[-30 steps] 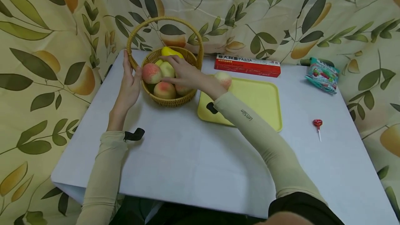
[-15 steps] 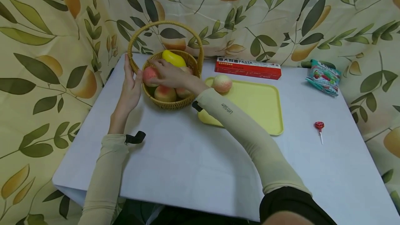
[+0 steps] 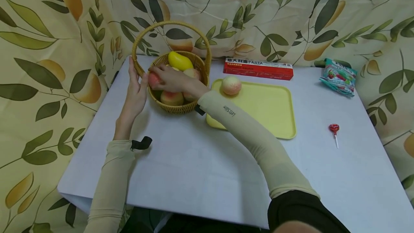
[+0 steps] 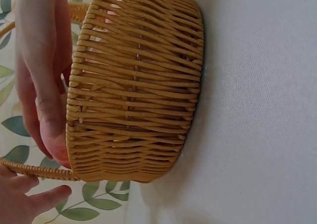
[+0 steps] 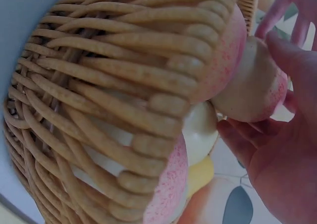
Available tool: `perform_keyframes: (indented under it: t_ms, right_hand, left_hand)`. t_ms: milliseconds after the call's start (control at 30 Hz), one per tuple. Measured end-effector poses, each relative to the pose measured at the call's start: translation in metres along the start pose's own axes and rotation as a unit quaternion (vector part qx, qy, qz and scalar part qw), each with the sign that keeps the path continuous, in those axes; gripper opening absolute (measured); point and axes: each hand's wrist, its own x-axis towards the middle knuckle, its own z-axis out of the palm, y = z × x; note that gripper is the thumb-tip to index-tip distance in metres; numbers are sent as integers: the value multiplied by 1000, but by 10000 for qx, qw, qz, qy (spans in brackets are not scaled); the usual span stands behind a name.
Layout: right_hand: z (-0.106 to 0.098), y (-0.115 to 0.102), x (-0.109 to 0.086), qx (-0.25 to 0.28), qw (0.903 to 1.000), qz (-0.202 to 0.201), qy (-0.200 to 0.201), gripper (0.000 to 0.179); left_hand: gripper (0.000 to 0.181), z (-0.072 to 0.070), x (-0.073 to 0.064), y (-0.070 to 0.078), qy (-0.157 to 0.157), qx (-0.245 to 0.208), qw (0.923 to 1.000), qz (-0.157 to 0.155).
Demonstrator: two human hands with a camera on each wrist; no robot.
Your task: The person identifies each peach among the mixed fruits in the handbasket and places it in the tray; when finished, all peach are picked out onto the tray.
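Observation:
A wicker basket (image 3: 176,109) with a tall hoop handle holds several peaches, such as a front peach (image 3: 171,98), and a smooth yellow fruit (image 3: 179,61). My right hand (image 3: 171,79) reaches in over the rim and grips a pink-blushed peach (image 5: 252,83) at the basket's left side; its thumb and fingers lie on opposite sides of the fruit. Beside the left foot of the handle, my left hand (image 3: 136,94) stands upright with fingers extended. In the left wrist view, the left fingers (image 4: 49,199) lie close to the handle. The right hand covers part of the basket's contents.
Right of the basket lies a yellow tray (image 3: 268,112) with another peach (image 3: 231,85) at its back left. Behind it is a red pasta box (image 3: 258,69). A teal snack bag (image 3: 339,77) and a red lollipop (image 3: 334,128) lie farther right. A patterned curtain borders the table.
My right hand has moved left and down inside the basket, from over the middle fruit onto the peach at the left, uncovering the yellow fruit. My left hand has stayed by the handle.

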Motion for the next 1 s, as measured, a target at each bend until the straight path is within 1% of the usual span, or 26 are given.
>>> perform_keyframes:
  t_ms: [200, 367, 500, 600, 667, 767, 867, 1000]
  right_hand:
    - [3, 1, -1, -68, 9998, -168, 116, 67]
    - [2, 2, -4, -33, 9992, -258, 304, 66]
    - [5, 3, -7, 7, 9972, -439, 605, 63]
    - [6, 4, -11, 79, 9937, -622, 925, 61]
    - [8, 4, -15, 183, 9915, -669, 1105, 60]
    - [8, 5, -22, 361, 9891, -651, 1270, 62]
    - [5, 7, -30, 481, 9906, -490, 1179, 64]
    - [-4, 10, -42, 485, 9935, -363, 966, 66]
  left_hand:
    - [83, 0, -1, -1, 6, 34, 10000, -16]
    - [82, 0, 0, -1, 6, -13, 10000, 86]
    - [80, 0, -1, 0, 18, -9, 10000, 90]
    - [81, 0, -1, 1, 15, 8, 10000, 72]
    - [81, 1, -3, 0, 14, -14, 10000, 62]
    - [82, 2, -2, -6, 5, -35, 10000, 64]
    - [82, 3, 3, -17, 28, -13, 9999, 101]
    - [80, 2, 10, -33, 118, 73, 9998, 165]
